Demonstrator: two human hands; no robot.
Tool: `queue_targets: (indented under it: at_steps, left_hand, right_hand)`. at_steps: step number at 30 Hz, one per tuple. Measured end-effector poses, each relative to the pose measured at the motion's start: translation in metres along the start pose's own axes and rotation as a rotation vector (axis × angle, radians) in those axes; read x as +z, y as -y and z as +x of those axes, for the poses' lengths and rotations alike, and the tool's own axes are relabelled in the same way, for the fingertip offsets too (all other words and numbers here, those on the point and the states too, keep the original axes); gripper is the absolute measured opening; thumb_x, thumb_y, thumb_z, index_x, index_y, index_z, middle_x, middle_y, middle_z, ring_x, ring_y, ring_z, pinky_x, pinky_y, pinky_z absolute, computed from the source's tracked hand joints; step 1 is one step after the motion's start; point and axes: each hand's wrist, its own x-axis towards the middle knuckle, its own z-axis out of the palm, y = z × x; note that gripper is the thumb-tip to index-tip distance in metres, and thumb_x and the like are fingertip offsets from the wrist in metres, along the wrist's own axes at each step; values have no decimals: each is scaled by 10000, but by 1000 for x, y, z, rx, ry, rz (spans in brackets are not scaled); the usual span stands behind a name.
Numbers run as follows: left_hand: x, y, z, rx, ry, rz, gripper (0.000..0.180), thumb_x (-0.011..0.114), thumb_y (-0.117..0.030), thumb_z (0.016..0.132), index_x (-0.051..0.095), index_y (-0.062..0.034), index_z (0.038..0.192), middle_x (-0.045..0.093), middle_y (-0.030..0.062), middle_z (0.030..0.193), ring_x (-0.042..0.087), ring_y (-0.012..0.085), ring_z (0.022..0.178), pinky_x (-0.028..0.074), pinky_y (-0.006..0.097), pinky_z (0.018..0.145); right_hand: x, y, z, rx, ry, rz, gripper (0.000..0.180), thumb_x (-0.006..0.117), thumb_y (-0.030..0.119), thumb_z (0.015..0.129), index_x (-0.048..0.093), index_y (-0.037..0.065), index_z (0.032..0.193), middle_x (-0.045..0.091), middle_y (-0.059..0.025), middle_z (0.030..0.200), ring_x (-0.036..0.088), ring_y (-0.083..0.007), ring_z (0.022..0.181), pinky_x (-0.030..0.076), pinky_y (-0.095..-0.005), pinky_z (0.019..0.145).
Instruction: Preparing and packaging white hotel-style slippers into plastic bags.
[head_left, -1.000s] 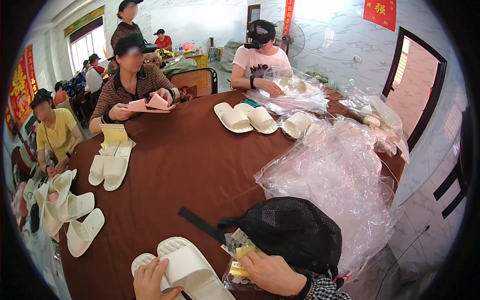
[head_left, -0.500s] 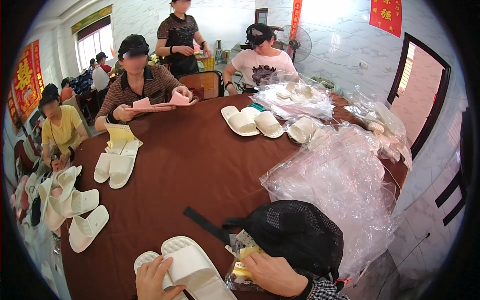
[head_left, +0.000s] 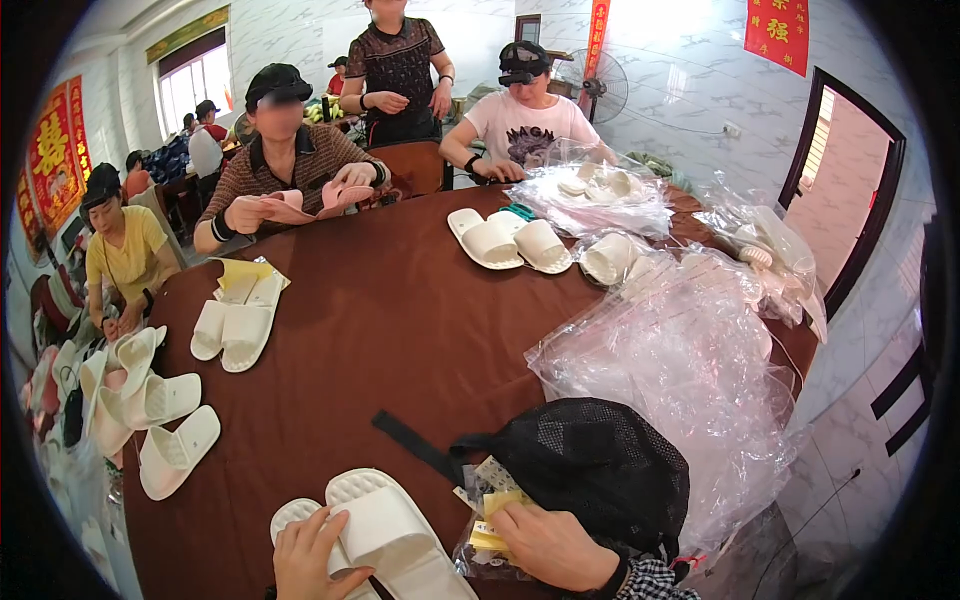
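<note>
Since the earlier frames the head view has tilted, so the far people sit lower in the picture, and a standing person in a dark patterned top (head_left: 398, 62) has come up behind the far chair; the near hands have barely shifted.

In the head view, the left hand (head_left: 312, 556) lies flat, fingers spread, on the near end of a pair of white slippers (head_left: 385, 530) at the near edge of the brown table (head_left: 380, 330). The right hand (head_left: 548, 545) curls its fingers down onto a small clear packet with yellow cards (head_left: 492, 510), just right of the slippers and touching a black mesh cap (head_left: 590, 475). To handle the pair well, I judge the left hand should keep both soles stacked and square while the right hand frees one packet without dragging the cap's strap.

As for containers: the heap of clear plastic bags (head_left: 680, 360) on the right looks mostly empty, while the far bag (head_left: 600, 190) in front of the person in a white shirt holds white slippers. Loose pairs lie at the left and far middle of the table.
</note>
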Motion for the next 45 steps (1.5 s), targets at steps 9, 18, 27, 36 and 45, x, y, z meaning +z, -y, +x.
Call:
queue_targets:
  at_steps: [9,18,27,36,45]
  left_hand:
    - [0,-1,-1,11,-4,10,750,796,-276,762,508,-67,1422,558,223,1355,519,415,1238,393,497,1040]
    - [2,0,0,21,-9,31,764,807,-241,748,502,-69,1428,558,215,1359,521,413,1232,404,496,1029]
    - [9,12,-4,44,-41,50,826,876,-306,606,572,-47,1329,594,206,1291,569,385,1105,442,470,975]
    - [12,12,0,93,-105,43,716,828,-313,677,586,-73,1306,601,153,1273,570,345,1033,444,451,904]
    - [12,15,1,113,-119,66,729,833,-382,701,588,-80,1317,611,158,1263,573,349,1044,451,452,918]
  right_hand:
    - [5,0,-3,14,-30,-28,264,643,111,830,515,34,1048,581,-96,933,673,-242,849,556,-335,606]
    - [6,-4,-1,-26,-90,-29,296,659,114,812,522,26,1059,583,-98,927,671,-243,832,552,-339,581]
    - [12,-5,-5,-57,-139,-40,325,672,125,796,526,8,1061,587,-105,938,672,-258,831,557,-350,586]
    - [23,-12,-2,-71,-180,-14,367,692,138,793,520,4,1088,590,-130,974,673,-283,847,558,-377,608]
    - [25,-13,0,-46,-158,14,330,669,129,806,520,7,1073,610,-130,973,679,-294,843,562,-392,618]
